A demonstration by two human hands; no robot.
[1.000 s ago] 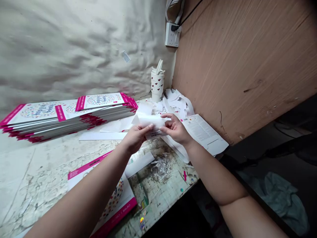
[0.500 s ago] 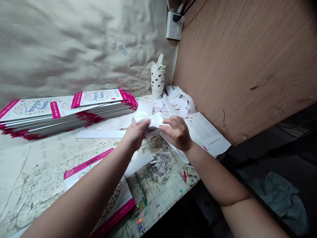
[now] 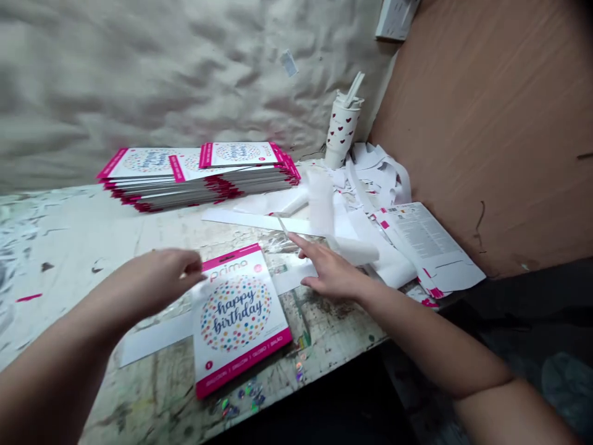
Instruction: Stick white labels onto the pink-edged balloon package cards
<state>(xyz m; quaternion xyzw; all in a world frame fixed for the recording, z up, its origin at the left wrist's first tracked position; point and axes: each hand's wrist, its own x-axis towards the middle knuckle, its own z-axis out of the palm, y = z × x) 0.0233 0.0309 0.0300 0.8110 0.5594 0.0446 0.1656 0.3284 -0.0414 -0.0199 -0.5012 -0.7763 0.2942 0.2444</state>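
A flat white and pink "happy birthday" packet [image 3: 238,315] lies near the table's front edge. At its upper left corner is my left hand [image 3: 162,278], fingers curled towards the thumb and slightly blurred; whatever they pinch, if anything, is too small to make out. My right hand [image 3: 333,272] hovers right of the packet, index finger stretched out and thumb apart. A thin pale strip [image 3: 282,224] meets the index fingertip; I cannot tell if it sticks there. Beside this hand lies a curled strip of white backing paper [image 3: 354,250].
A stack of similar packets [image 3: 185,191] stands at the back against the covered wall. A white tumbler with hearts [image 3: 343,130] is in the corner, near paper scraps [image 3: 380,167]. A printed card sheet [image 3: 430,241] lies at right by the wooden panel. Paper strips [image 3: 157,337] lie about.
My hands have parted from the white paper they both held, which now lies on the table. The left hand has moved left to the packet. The view has swung left and down.
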